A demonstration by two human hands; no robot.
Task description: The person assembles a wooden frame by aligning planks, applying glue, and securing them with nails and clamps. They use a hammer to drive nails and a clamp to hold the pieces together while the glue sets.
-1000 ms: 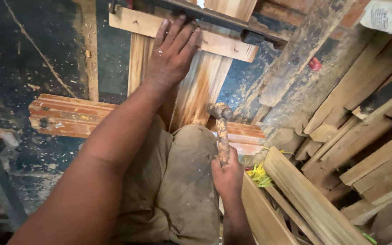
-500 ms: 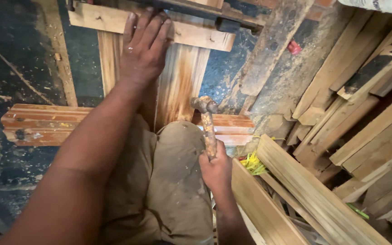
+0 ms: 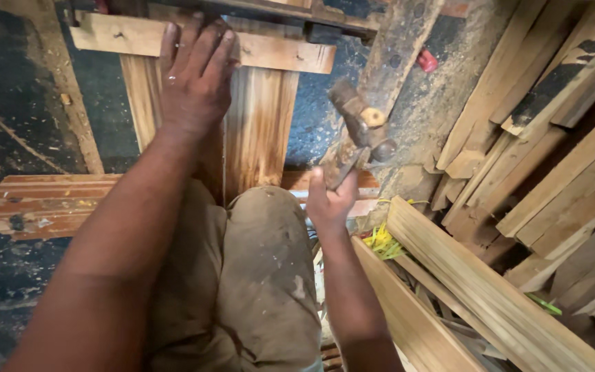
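Right hand grips a raised hammer; left hand presses flat on boards.

The right hand point(image 3: 330, 201) is closed round the wooden handle of a worn hammer point(image 3: 356, 134), its rusty head tilted up above the knee. The left hand point(image 3: 196, 72), fingers spread, lies flat on upright planks point(image 3: 259, 124) where a crosspiece point(image 3: 280, 52) spans them, left of the hammer.
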